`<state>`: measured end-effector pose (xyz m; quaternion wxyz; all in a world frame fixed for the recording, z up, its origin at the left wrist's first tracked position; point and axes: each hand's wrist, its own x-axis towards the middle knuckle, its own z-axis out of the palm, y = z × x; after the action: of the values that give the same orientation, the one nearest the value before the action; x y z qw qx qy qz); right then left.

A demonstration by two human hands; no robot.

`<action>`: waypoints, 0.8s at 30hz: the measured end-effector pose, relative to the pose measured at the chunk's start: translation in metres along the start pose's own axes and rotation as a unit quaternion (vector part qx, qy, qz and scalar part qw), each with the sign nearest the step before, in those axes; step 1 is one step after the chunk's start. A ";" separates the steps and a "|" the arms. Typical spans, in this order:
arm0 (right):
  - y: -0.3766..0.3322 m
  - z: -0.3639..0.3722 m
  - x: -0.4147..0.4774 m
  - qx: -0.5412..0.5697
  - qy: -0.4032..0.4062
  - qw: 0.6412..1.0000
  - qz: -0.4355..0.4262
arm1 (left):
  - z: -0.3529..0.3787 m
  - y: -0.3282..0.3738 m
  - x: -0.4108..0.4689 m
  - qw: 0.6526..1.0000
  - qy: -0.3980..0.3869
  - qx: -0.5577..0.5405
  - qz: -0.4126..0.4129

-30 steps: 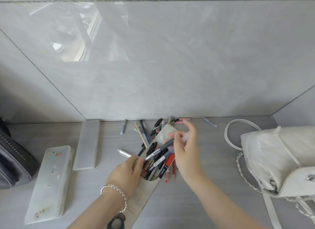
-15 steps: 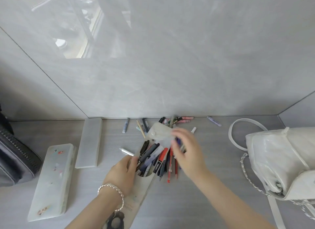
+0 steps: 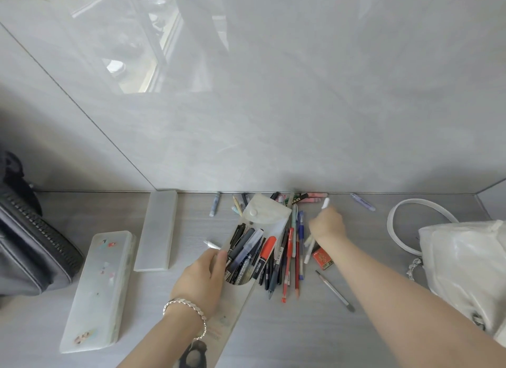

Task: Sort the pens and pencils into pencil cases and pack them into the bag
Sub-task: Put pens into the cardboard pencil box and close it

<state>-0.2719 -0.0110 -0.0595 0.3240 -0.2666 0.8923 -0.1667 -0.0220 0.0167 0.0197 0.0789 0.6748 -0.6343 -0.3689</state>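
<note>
A long translucent pencil pouch [image 3: 236, 314] lies in the middle of the table with its snap flap [image 3: 267, 213] thrown back and several dark markers and an orange one [image 3: 267, 248] sticking out of its mouth. My left hand [image 3: 200, 277] grips the pouch's left edge at the mouth. Loose pens [image 3: 287, 261] lie fanned out right of the pouch, and more pens [image 3: 309, 198] rest along the wall. My right hand [image 3: 327, 226] is over the far right of that pile, fingers closed around a white pen [image 3: 325, 203] whose tip pokes out above them.
Two frosted pencil cases lie to the left, a printed one [image 3: 100, 293] and a plain one [image 3: 158, 228]. A black bag [image 3: 32, 247] sits at the left edge, a white bag [image 3: 462, 261] with a strap at the right. A red lead box [image 3: 323, 259] and a grey pencil [image 3: 335, 291] lie nearby.
My right hand left the dark pens in the pouch, moved right and back toward the wall, and closed on a white pen. My left hand still holds the pouch's mouth.
</note>
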 end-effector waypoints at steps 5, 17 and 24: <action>-0.011 -0.007 -0.006 0.051 -0.009 0.994 -0.097 | -0.008 -0.005 0.004 1.000 0.016 -0.004 -0.017; -0.053 0.038 -0.018 0.087 -0.017 0.996 -0.033 | -0.014 -0.012 0.004 1.000 0.021 -0.006 -0.019; -0.023 0.033 -0.006 0.066 -0.016 0.997 -0.030 | -0.013 -0.014 0.000 1.000 0.015 -0.014 -0.022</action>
<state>-0.2376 -0.0300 -0.0695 0.3501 -0.2741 0.8654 -0.2311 -0.0034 0.0151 0.0209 0.0898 0.6928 -0.6130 -0.3691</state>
